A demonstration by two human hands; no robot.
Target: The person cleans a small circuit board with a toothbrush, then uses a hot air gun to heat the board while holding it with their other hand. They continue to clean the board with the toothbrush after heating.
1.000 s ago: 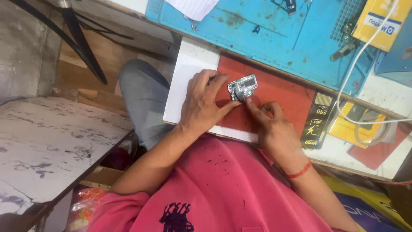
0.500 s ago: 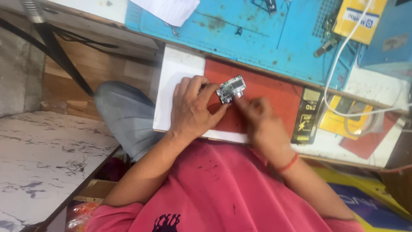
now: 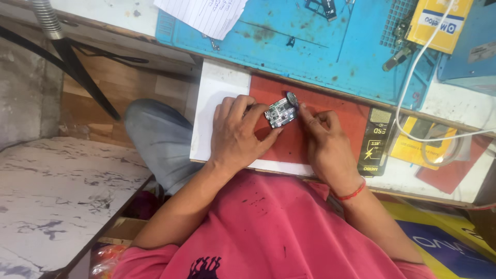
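Green circuit board (image 3: 280, 112) pinched between left hand (image 3: 238, 135) grip, right hand (image 3: 325, 144) fingertips, above red mat (image 3: 336, 111)

Your left hand (image 3: 238, 135) lies palm down on the red mat (image 3: 338, 116), fingers spread and slightly curled, the fingertips (image 3: 247, 101) reaching toward the mat's far edge while the thumb presses in against the small circuit board (image 3: 280, 112). Your left forearm runs bare from the pink sleeve up to the mat's near edge, wrist straight. Your right hand (image 3: 326, 142) rests on the mat just right of the board, fingers bunched, the index tip touching the board's right end. A red thread circles your right wrist, and that forearm angles back off the mat's near edge.
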